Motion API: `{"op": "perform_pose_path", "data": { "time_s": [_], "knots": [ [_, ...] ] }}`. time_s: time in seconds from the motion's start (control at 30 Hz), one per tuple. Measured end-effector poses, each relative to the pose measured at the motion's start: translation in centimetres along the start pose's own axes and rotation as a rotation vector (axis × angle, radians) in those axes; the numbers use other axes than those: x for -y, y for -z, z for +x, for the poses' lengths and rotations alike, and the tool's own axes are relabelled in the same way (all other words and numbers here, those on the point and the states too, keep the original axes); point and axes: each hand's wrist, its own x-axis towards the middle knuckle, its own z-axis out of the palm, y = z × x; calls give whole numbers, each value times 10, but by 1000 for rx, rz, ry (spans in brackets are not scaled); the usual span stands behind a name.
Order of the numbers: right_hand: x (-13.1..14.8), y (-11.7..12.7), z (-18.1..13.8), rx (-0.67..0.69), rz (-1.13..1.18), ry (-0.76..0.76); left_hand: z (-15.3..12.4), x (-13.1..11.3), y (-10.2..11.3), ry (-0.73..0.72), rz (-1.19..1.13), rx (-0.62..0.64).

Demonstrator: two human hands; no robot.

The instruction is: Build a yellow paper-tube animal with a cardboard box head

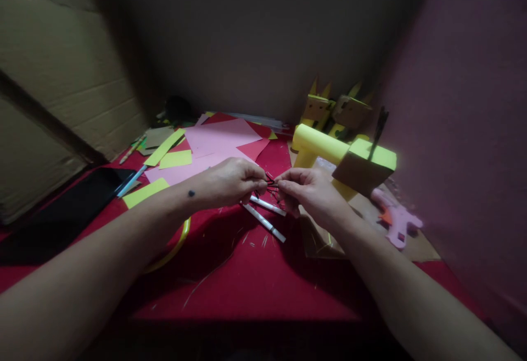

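Observation:
Over the middle of the red table, my left hand [236,181] and my right hand [308,188] are both closed in a pinch, close together. Between them they hold a small bunch of thin black strands [272,182]; whether these are wire or string I cannot tell. Below the fingers lie two white sticks [265,224], possibly pens. Right of my right hand stands a yellow and brown paper figure [321,142] with a boxy head [364,166] and a dark thin piece [379,130] sticking up from it.
Pink paper sheets [222,137] and yellow strips [164,148] cover the back left. A pink glue gun [399,221] lies on cardboard at right. Two smaller paper figures [317,107] stand behind. A black flat object [74,213] and a yellow ring [177,248] are left.

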Motion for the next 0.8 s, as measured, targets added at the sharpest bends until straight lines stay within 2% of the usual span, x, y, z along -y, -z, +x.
{"op": "perform_pose_path", "data": {
  "time_s": [0.13,0.3,0.4,0.47,0.53,0.63,0.8],
  "knots": [
    [1,0,0,-81,-4,13,0,5,2,-30,67,-59],
    [0,1,-4,-96,-73,154,1,12,-1,-149,244,-138],
    [-4,1,-4,9,-2,144,0,15,-4,-267,320,-125],
    [-6,2,-2,116,109,77,-1,17,-6,-328,366,-115],
    [-6,3,1,149,251,7,-2,18,-5,-345,405,-113],
    [-3,6,3,31,385,-6,-3,17,-2,-311,459,-112],
    [1,6,-1,-146,374,257,-2,13,4,-194,562,-75]
  ]
}}
